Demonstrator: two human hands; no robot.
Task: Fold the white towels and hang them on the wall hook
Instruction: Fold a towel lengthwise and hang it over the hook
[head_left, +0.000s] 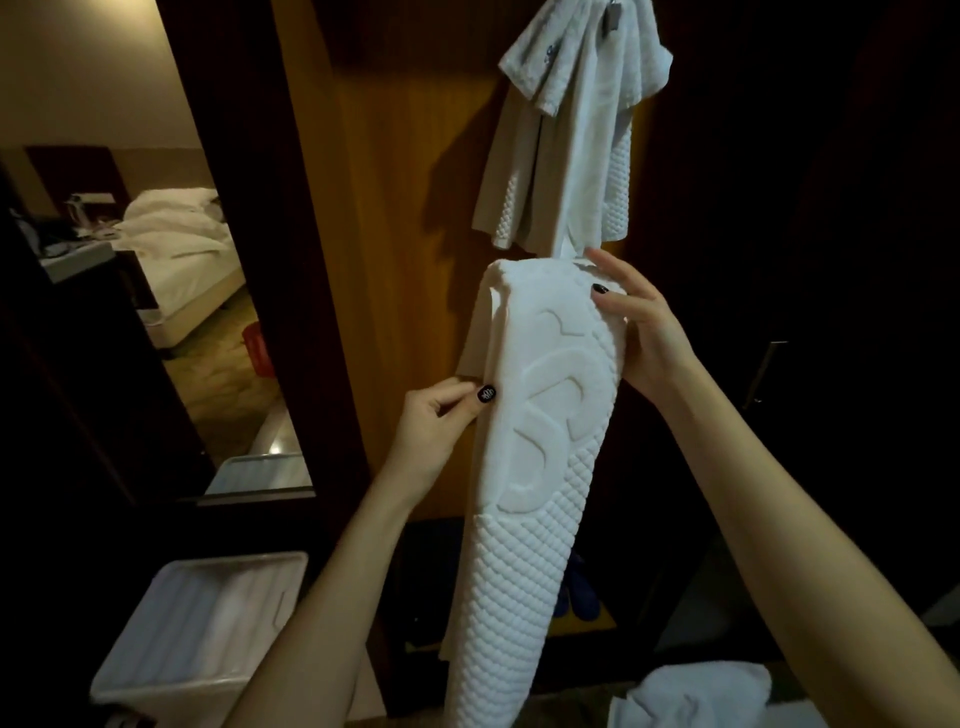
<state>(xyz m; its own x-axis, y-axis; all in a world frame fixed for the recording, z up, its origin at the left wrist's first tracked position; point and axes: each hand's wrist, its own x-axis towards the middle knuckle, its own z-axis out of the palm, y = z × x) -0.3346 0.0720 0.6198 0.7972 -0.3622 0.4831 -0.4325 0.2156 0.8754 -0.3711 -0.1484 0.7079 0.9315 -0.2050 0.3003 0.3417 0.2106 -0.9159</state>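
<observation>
- Done so far: above the right hand (639, 332), several white terry towels (566, 130) hang bunched from the metal wall hook (613, 15).
- In work: the long white quilted towel (524, 467) is between both hands, folded to a narrow strip. The left hand (441, 421) pinches its left edge, and the right hand grips its upper right edge, thumb in front.
- Left, we judge: hanging this one, then folding the crumpled white towel (701, 696) below the right forearm.

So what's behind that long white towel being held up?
Behind the long towel is the wooden wall panel. Low down, in a dark recess, something blue peeks out at the towel's right edge. The towel hides the rest of it.
</observation>
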